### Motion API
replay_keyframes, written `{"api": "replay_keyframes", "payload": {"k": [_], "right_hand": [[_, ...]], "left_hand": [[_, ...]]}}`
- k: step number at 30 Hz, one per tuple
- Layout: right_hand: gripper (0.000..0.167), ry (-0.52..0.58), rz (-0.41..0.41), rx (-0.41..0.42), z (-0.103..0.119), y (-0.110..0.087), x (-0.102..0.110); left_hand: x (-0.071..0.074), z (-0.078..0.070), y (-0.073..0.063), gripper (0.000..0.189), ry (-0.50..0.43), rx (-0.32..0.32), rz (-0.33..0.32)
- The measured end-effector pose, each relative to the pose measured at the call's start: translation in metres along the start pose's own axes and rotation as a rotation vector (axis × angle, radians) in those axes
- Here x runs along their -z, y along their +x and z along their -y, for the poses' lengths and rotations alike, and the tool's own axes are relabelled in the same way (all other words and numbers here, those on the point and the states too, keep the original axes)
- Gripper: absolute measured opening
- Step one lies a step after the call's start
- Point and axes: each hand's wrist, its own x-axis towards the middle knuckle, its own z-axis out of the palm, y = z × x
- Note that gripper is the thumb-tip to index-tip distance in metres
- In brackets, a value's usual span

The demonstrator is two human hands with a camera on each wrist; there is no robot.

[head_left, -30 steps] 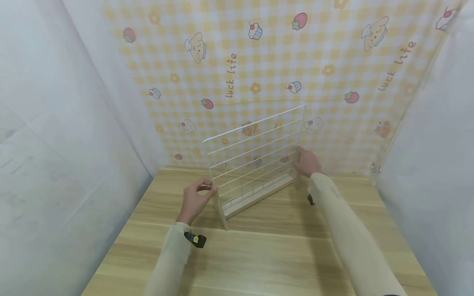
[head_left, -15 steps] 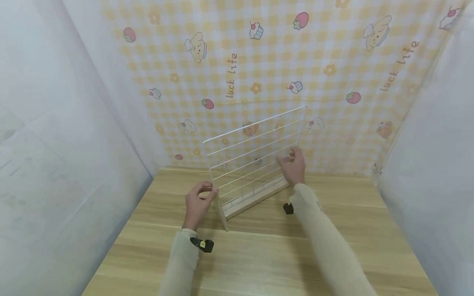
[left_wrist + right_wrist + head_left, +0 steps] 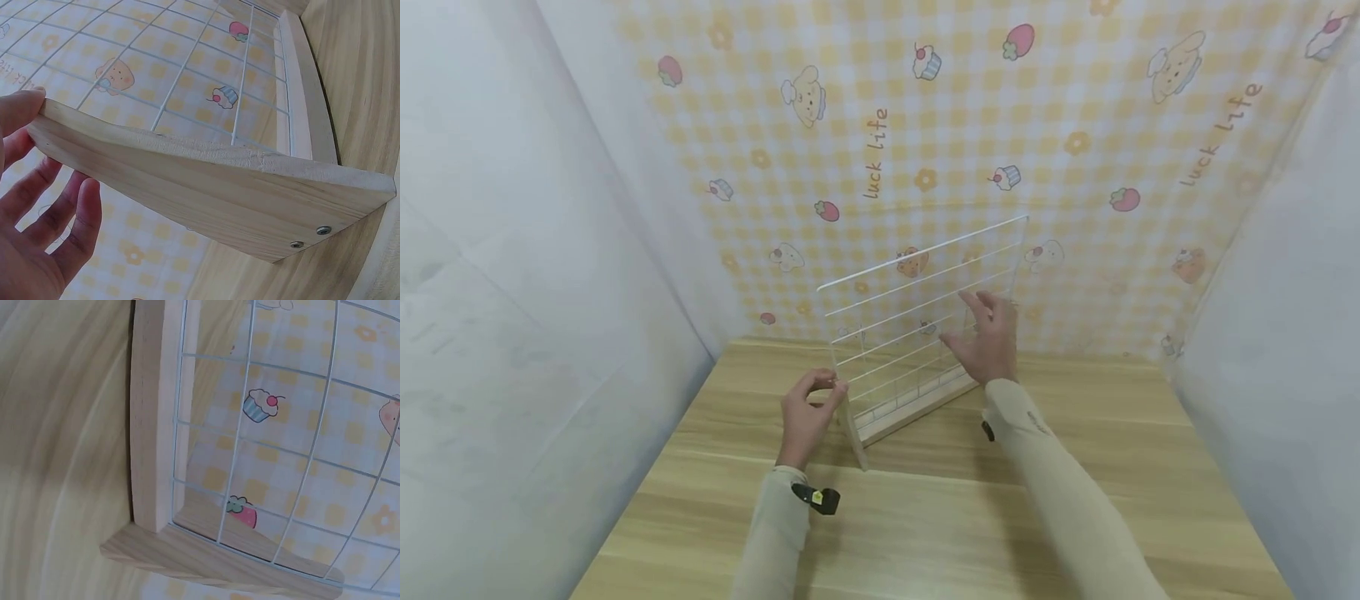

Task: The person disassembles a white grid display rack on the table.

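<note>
- The table (image 3: 925,517) lies beneath the wire rack (image 3: 917,307), likely light and stiff.
- The rack's left board (image 3: 206,187) likely grips better than its wires (image 3: 329,378).
- The left hand (image 3: 805,421) pinches that board's tip.
- By the rack's right end, the right hand (image 3: 991,342) spreads, empty.

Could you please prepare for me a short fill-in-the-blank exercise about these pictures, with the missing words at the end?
1. The left hand pinches the upper end of the side panel, which is made of ____.
2. In the left wrist view, the number of screws visible in that panel is ____.
3. The right hand is in front of the wire grid, whose colour is ____.
4. The writing printed on the checked cloth says "luck ____".

Missing words: wood; two; white; life.
</note>
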Motion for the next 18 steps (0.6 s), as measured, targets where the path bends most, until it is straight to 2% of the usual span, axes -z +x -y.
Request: {"api": "replay_keyframes", "payload": {"k": [4, 7, 13, 18], "right_hand": [[0.080, -0.004, 0.024, 0.073, -0.001, 0.004, 0.000], [0.076, 0.021, 0.026, 0.110, -0.001, 0.010, 0.000], [0.067, 0.020, 0.030, 0.099, -0.006, 0.015, -0.005], [0.065, 0.035, 0.033, 0.095, -0.004, 0.017, -0.005]], "left_hand": [[0.002, -0.018, -0.003, 0.024, -0.012, 0.019, 0.016], [0.003, -0.033, -0.007, 0.024, -0.012, 0.028, 0.014], [0.004, -0.037, -0.009, 0.024, 0.000, 0.043, 0.014], [0.001, -0.022, -0.005, 0.025, -0.002, 0.049, 0.007]]}}
